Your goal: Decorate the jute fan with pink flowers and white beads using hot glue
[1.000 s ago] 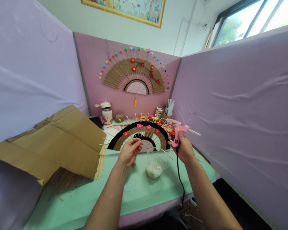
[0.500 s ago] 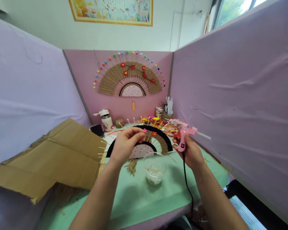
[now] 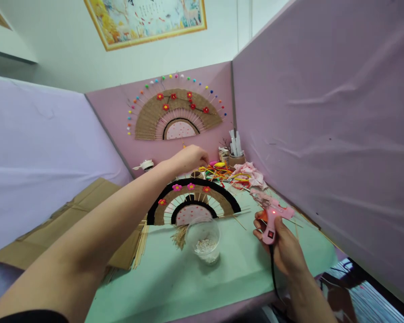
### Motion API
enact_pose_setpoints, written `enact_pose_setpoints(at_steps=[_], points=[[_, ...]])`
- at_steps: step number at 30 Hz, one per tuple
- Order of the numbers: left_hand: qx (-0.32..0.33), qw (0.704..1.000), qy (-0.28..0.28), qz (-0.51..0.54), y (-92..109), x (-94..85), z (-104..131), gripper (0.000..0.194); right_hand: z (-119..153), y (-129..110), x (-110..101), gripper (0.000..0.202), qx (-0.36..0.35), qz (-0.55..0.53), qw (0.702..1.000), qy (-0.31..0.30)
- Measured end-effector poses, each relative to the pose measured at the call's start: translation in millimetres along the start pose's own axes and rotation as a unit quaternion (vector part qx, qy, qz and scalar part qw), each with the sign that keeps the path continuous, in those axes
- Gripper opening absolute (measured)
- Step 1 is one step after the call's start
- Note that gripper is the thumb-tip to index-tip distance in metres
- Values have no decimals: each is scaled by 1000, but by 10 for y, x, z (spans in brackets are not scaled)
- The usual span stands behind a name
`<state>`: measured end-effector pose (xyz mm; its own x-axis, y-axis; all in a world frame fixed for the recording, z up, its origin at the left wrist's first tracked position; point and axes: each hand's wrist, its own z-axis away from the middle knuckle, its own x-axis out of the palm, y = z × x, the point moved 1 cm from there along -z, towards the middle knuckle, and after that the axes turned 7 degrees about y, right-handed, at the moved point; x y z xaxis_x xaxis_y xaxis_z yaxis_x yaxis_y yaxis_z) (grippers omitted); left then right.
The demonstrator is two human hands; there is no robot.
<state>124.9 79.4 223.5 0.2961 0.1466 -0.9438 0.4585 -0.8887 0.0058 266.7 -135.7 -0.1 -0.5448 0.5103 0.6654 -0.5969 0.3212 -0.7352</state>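
My left hand [image 3: 194,158] reaches across to the back of the table, fingers closed and pointing down. What they hold, if anything, is hidden. Below that arm lies a half-round fan [image 3: 228,197] with a black rim, a brown woven band, and pink and red flowers on it. My right hand [image 3: 286,244] grips a pink hot glue gun [image 3: 272,213] by its handle, a light glowing red on its side and its nozzle pointing left toward the fan. Between my arms a clear plastic cup [image 3: 204,242] holds small white beads.
Behind the fan is a tangle of coloured strips [image 3: 218,170], beside a crumpled pink cloth [image 3: 249,174] and a pot of white sticks [image 3: 235,150]. Cardboard [image 3: 70,211] lies at the left over thin sticks. A finished-looking fan [image 3: 178,107] hangs on the back panel.
My left hand has moved from above the fan to beyond its far edge, uncovering the flowers. In view, the glue gun in my right hand sits lower and further right. The camera has tilted.
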Motion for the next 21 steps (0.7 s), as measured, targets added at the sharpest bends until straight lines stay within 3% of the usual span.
enact_pose_setpoints(at_steps=[8,21], points=[[-24,997,-68,39,-56,81,-108,16,-65,138,-232,44,39,-37,998,41],[-31,996,-85,7,-85,89,-131,19,-78,200,-363,51,84,-45,992,84]])
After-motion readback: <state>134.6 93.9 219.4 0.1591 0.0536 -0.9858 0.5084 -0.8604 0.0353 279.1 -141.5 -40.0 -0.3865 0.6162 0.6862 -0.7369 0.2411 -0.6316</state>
